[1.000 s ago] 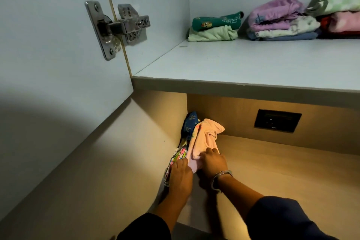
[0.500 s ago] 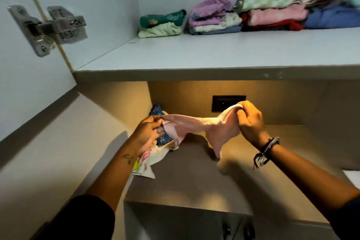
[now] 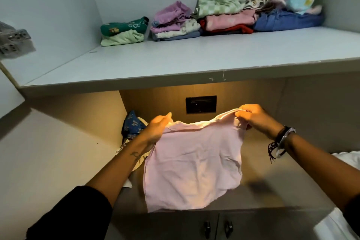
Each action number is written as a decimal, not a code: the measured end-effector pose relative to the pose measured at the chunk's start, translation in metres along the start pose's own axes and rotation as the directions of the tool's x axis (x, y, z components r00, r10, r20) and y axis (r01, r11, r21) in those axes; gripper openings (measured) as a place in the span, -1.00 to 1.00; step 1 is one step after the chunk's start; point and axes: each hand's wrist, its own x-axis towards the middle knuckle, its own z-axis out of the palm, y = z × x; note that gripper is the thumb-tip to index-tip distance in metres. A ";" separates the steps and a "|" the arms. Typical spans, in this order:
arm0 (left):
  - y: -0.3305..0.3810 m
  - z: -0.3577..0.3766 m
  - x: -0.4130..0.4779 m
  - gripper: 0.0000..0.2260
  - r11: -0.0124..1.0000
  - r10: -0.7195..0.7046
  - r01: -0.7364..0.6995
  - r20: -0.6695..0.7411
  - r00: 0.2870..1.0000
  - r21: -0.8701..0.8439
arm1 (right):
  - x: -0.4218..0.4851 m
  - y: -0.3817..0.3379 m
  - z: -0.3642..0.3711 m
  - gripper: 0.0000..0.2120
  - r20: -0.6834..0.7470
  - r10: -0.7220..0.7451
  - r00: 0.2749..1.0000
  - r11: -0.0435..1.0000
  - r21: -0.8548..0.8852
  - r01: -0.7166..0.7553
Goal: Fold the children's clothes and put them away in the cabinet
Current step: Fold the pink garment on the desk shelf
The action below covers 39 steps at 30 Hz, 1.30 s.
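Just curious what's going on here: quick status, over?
Left hand and right hand pinch the pink garment by its top corners. It hangs spread, unfolded. Loose clothes behind, left; nothing blocking.

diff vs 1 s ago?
The pink garment left the corner pile: both hands lifted it and spread it open, left hand and right hand each pinching a top corner. The blue patterned piece stays in the corner; the folded stacks on the upper shelf are unchanged.
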 end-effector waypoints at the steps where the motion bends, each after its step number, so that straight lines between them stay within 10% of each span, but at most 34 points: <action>1: 0.004 0.004 0.004 -0.65 0.999 0.039 -0.039 0.050 0.998 0.007 | 0.008 0.002 0.000 -0.74 -0.024 0.023 0.999 1.000 -0.018 -0.023; 13: 0.023 -0.012 0.036 -0.89 0.838 0.515 -0.467 -0.124 0.848 0.282 | 0.026 0.008 -0.026 -0.85 -0.328 -0.170 0.929 0.982 -0.139 0.131; 24: -0.143 0.048 -0.059 -0.77 0.850 0.053 -0.180 0.259 0.964 0.496 | -0.143 0.139 0.023 -0.87 0.246 0.205 0.947 0.975 -0.140 -0.175; 29: -0.153 0.040 -0.066 -0.76 0.924 -0.034 -0.097 0.333 0.942 0.369 | -0.160 0.152 0.028 -0.90 0.234 0.267 0.935 0.963 -0.086 -0.254; 31: -0.150 0.056 -0.048 -0.90 0.910 -0.006 -0.014 0.047 0.999 0.415 | -0.151 0.152 0.027 -0.85 0.189 0.271 0.944 0.962 -0.083 -0.260; 33: -0.133 0.057 -0.029 -0.86 0.856 -0.094 0.280 -0.402 0.911 0.435 | -0.132 0.149 0.030 -0.77 0.109 0.262 0.959 0.965 -0.039 -0.260; 36: -0.105 0.049 0.016 -0.95 0.992 -0.113 0.111 0.032 0.993 0.066 | -0.088 0.144 0.034 -0.79 -0.022 0.280 0.960 0.960 0.031 -0.279; 39: -0.096 0.045 0.062 -0.83 0.988 -0.092 0.096 -0.044 0.995 0.122 | -0.039 0.140 0.042 -0.82 -0.096 0.323 0.942 0.946 0.015 -0.323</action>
